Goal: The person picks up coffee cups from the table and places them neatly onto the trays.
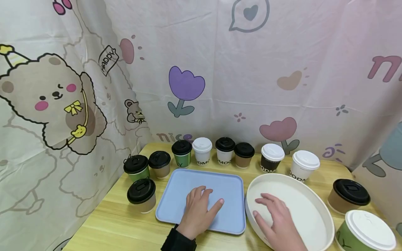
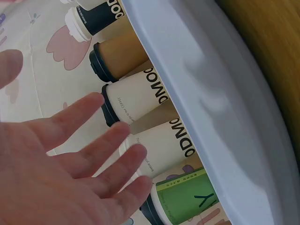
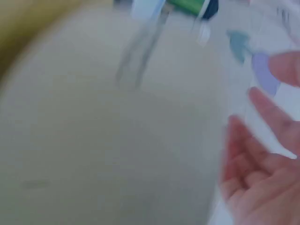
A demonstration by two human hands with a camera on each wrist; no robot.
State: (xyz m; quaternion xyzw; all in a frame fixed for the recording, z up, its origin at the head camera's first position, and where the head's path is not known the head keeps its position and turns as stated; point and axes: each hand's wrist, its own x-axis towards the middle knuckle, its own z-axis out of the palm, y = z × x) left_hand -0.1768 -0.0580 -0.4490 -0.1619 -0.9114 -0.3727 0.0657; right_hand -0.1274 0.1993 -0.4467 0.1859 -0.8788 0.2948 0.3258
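My left hand (image 1: pixel 198 211) hovers over the blue rectangular tray (image 1: pixel 220 184), fingers spread and holding nothing. In the left wrist view the left hand's fingers (image 2: pixel 89 159) are extended, with the tray's edge (image 2: pixel 187 112) running past them. Over the round cream tray (image 1: pixel 314 212) is my right hand (image 1: pixel 279 219), its thumb apart from the loosely bent fingers and nothing in its grasp. The right wrist view is blurred; there the right hand (image 3: pixel 267 173) shows beside the pale tray surface (image 3: pixel 117 140).
Lidded paper cups stand around the trays. At left are a green cup (image 1: pixel 138 174) and brown cups (image 1: pixel 147 204); a white-lidded black cup (image 1: pixel 270 162) and white cup (image 1: pixel 303 169) stand behind. At right are a brown cup (image 1: pixel 342 200) and a green cup (image 1: pixel 358 237). A printed curtain (image 1: pixel 226 69) hangs behind.
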